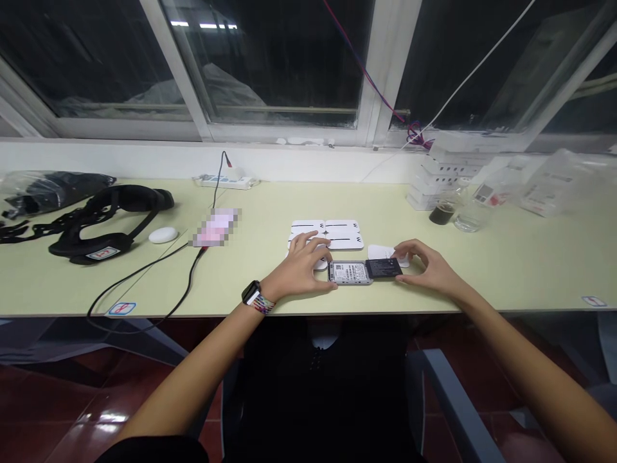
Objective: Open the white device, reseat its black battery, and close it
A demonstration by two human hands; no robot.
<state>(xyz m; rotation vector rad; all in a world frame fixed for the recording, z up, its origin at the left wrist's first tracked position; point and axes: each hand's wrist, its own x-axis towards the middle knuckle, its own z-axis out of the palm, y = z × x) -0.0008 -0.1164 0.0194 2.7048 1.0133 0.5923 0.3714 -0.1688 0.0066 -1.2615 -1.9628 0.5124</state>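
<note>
Head view: left hand (301,267) fingers pinching device (350,273) at left end, near bench (520,276) front edge. Right hand (429,267) fingers pinching black slab (384,268) against device's right end. White cards (344,236) behind; bench extends rightward.

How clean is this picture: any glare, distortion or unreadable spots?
All in the head view: light streaks reflect in the dark window; glare spots the red floor; a pixelated patch masks one item; wide-angle stretch seems to splay the window frame; print on the black piece is too small to read.
</note>
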